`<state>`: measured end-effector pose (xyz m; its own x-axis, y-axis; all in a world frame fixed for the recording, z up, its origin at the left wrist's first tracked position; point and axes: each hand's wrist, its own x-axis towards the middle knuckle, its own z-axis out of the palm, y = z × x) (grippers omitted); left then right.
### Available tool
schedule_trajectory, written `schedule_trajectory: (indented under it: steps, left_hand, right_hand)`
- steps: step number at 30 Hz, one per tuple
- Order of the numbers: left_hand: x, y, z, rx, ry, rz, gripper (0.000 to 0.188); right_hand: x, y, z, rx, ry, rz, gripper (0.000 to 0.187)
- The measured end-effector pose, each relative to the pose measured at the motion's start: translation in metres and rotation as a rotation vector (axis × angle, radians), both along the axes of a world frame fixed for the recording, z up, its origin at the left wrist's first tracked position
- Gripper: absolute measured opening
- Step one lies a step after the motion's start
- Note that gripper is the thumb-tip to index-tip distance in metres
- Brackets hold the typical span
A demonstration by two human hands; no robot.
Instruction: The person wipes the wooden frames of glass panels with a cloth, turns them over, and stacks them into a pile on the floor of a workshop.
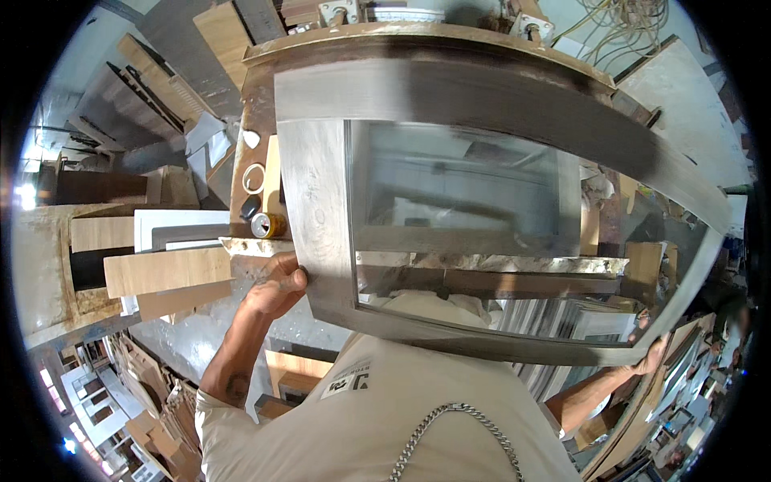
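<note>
Both hands hold up a large grey wood-grain door frame [313, 193] in front of me, tilted over a workbench. My left hand [277, 287] is closed on its left edge, thumb showing. My right hand [650, 355] grips the lower right corner, its fingers partly hidden behind the frame. Through the frame's opening I see a smaller grey-edged glass panel [466, 189] on the bench, with blurred reflections on it. I cannot tell whether the held frame itself has glass.
On the bench's left side [261, 88] are a drink can [267, 226], a tape roll [253, 178] and a small black object [250, 209]. Wood boards [169, 273] stand at left. Stacked frames [554, 321] lean below the bench at right. Coiled cable [626, 28] hangs at the back.
</note>
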<state>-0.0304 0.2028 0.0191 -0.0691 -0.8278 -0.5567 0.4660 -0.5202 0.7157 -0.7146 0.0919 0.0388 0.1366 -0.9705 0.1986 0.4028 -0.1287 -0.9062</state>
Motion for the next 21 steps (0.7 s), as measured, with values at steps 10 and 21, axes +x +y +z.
schedule_trajectory:
  steps: [10,21]
  left_hand:
    - [0.002,-0.012,0.009,-0.006,-0.211,0.352,0.018]
    - [0.031,-0.165,0.017,-1.094,0.596,0.55,0.042]
  right_hand:
    - [0.094,-0.051,-0.02,0.144,-0.064,-0.106,0.067]
    - [0.185,-0.203,0.009,-0.843,0.696,-0.263,0.048]
